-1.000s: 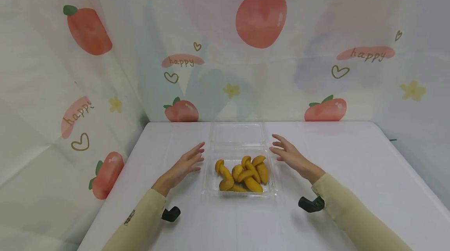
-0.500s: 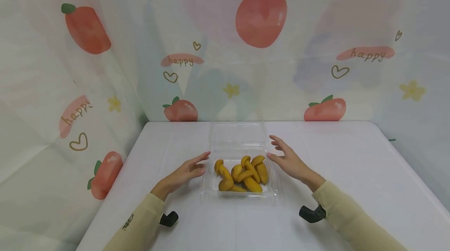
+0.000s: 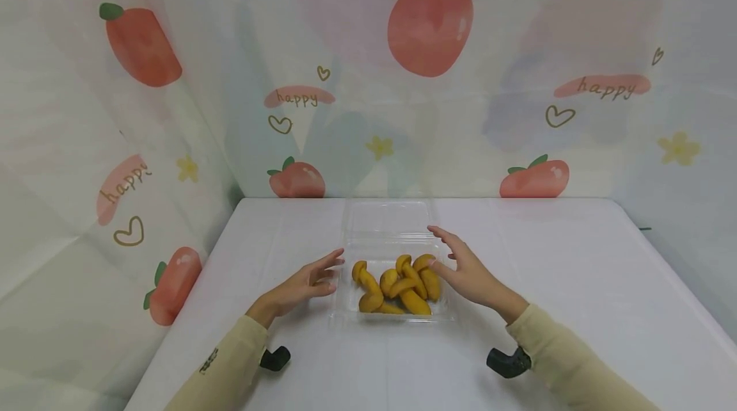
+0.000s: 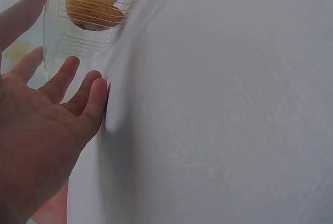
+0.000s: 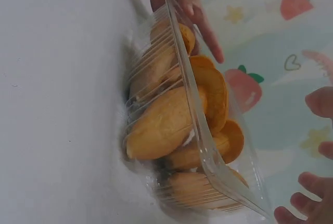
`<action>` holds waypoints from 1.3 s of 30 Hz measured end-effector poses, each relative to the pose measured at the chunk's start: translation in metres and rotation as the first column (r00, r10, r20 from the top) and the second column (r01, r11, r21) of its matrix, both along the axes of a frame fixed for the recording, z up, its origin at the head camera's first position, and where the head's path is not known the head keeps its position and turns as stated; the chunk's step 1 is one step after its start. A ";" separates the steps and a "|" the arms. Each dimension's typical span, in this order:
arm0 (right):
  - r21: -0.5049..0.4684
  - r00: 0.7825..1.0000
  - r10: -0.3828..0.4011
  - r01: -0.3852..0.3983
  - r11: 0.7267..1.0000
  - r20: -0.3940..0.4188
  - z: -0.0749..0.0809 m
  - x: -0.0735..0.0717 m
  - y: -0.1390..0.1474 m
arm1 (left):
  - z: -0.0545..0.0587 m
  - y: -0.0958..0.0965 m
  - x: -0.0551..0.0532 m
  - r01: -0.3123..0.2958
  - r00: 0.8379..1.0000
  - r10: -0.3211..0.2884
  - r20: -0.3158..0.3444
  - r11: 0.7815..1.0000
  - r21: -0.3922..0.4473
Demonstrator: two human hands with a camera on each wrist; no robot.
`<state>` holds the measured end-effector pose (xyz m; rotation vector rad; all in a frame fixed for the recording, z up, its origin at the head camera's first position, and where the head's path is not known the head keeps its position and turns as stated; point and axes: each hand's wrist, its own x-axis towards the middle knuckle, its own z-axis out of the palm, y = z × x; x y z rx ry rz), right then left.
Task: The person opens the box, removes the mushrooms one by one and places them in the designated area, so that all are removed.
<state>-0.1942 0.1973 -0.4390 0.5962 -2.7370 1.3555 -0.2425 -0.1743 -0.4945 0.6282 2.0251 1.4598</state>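
A: Where is the box [image 3: 391, 283]?

B: In the middle of the white table [image 3: 576, 283], nearer the near edge than the far wall; it is a clear plastic box with its lid [image 3: 388, 217] folded back flat on the far side; yellow mushroom-shaped pieces [image 3: 397, 284] fill the tray.

A: And the hands?

B: One on each side; the left hand [image 3: 305, 283] is just beside the box's left edge, fingers straight and spread, holding nothing; the left wrist view shows its fingertips [image 4: 99, 86] close to the ribbed wall of the box [image 4: 78, 21], and I cannot tell whether they touch it; the right hand [image 3: 463, 270] is at the right edge, fingers also stretched out loosely, gripping nothing; its thumb lies by the nearest yellow piece, contact unclear.

A: How much room is there round it?

B: Bare table stretches far to the right, and a narrower strip to the left; a printed cloth [image 3: 403, 78] with red fruit hangs behind the far edge and along the left side; the right wrist view shows the rim of the box [image 5: 192, 104] standing above the pieces [image 5: 171, 120].
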 end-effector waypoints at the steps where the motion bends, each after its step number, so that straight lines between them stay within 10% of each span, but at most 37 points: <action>1: 0.007 1.000 0.006 -0.006 1.000 -0.012 0.000 0.001 -0.001 | -0.001 0.000 0.000 0.002 1.000 -0.002 -0.001 1.000 0.005; 16: 0.072 0.999 0.025 -0.022 0.997 -0.045 -0.007 0.009 -0.007 | 0.013 0.007 0.005 -0.072 0.985 0.069 -0.156 0.997 -0.016; 39: 0.010 0.997 0.005 -0.005 1.000 -0.073 -0.013 0.005 -0.010 | 0.017 0.012 0.000 -0.100 0.979 0.092 -0.181 0.994 -0.034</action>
